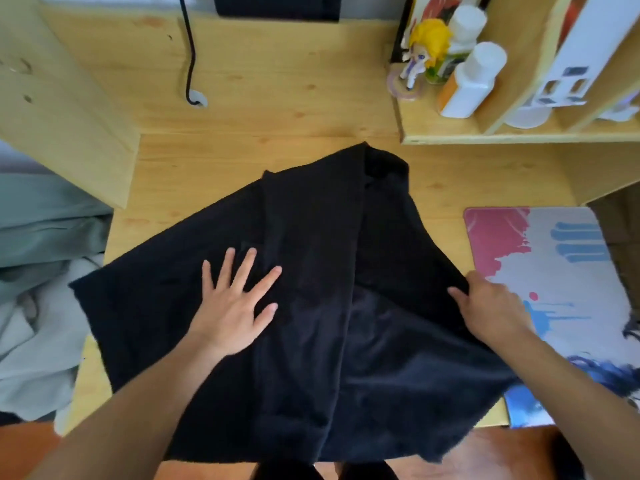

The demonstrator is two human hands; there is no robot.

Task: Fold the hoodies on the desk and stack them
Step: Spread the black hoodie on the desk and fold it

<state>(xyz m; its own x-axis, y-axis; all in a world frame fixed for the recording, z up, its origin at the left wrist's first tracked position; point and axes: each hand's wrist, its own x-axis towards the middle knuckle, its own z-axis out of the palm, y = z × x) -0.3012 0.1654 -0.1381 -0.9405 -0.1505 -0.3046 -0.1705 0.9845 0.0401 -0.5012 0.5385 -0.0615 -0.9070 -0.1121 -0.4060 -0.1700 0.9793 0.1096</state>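
One black hoodie [311,289] is counted on the desk [277,109]. Beyond it, on the shelf [485,133], two white bottles [474,81] and one figurine [422,53] are counted.

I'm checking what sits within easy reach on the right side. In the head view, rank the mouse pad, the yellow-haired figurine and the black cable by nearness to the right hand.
From the right hand, which grips the black hoodie at its right edge:
1. Mouse pad, right beside the hand.
2. Yellow-haired figurine, on the shelf, far right.
3. Black cable, far left on the desk.
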